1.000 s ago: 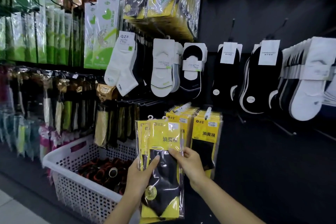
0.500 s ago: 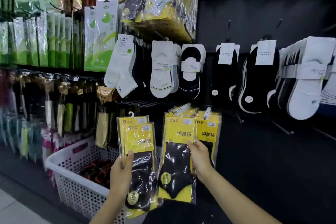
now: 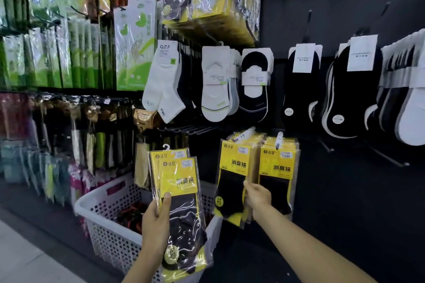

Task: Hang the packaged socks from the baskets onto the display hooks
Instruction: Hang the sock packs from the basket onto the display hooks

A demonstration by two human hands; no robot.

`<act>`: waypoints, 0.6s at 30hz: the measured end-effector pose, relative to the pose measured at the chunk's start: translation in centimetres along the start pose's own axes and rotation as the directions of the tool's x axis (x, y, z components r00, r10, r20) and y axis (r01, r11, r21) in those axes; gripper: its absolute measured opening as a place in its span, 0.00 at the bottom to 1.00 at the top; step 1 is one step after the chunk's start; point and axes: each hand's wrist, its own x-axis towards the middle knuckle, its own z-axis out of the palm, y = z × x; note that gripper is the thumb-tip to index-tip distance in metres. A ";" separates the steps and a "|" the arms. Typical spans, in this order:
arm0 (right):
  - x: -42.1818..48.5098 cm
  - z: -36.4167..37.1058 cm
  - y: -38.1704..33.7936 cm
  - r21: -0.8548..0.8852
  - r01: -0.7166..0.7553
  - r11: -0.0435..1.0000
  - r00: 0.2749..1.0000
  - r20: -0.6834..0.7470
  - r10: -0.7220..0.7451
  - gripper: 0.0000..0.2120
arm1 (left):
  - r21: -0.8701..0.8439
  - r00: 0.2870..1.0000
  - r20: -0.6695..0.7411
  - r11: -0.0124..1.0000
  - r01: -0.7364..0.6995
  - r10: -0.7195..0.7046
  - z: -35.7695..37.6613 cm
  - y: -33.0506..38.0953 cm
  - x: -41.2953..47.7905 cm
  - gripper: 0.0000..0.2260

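My left hand (image 3: 156, 220) grips a small stack of yellow-and-black sock packs (image 3: 180, 193) in clear plastic, held upright over the white perforated basket (image 3: 110, 232). A white hanger hook shows at the top of that stack. My right hand (image 3: 256, 195) pinches the side of a yellow sock pack (image 3: 232, 181) that hangs at the front of a display hook (image 3: 246, 133). A second row of the same yellow packs (image 3: 279, 167) hangs on the hook just to the right.
The basket holds several dark and red packs (image 3: 133, 216). White and black socks (image 3: 213, 89) hang on the row above, green packages (image 3: 135, 46) to the upper left. Bare hooks (image 3: 388, 156) stick out of the dark wall on the right.
My hands moved apart: the right took one pack from the stack to the hook, where it now hangs with the others. The left keeps the remaining packs, shifted left.
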 end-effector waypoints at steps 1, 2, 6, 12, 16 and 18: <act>0.0 -0.4 0.7 0.000 -0.014 1.000 1.000 -0.012 0.014 0.13 | -0.010 1.000 0.003 1.000 0.004 -0.004 0.1 -0.2 0.0 0.34; -0.2 -0.9 1.2 -0.007 -0.023 1.000 1.000 -0.022 0.023 0.12 | -0.010 1.000 0.001 1.000 0.005 -0.005 0.3 -0.4 -0.1 0.34; -1.7 -2.9 2.2 0.006 -0.014 1.000 0.999 0.047 0.013 0.09 | -0.003 0.998 0.048 0.999 0.033 -0.033 1.8 0.1 -1.3 0.22; -5.3 -4.7 1.0 -0.024 0.114 0.993 0.932 0.348 -0.098 0.10 | -0.045 0.982 0.176 0.996 0.073 -0.064 6.3 0.6 -3.8 0.15; -5.7 -6.8 0.5 -0.119 0.237 0.964 0.943 0.267 -0.199 0.10 | -0.077 0.968 0.252 0.997 0.019 0.001 8.9 1.4 -5.3 0.09; -5.2 -8.2 0.4 -0.074 0.229 0.971 0.954 0.213 -0.209 0.09 | -0.087 0.962 0.270 0.996 -0.007 0.030 9.5 1.7 -5.6 0.10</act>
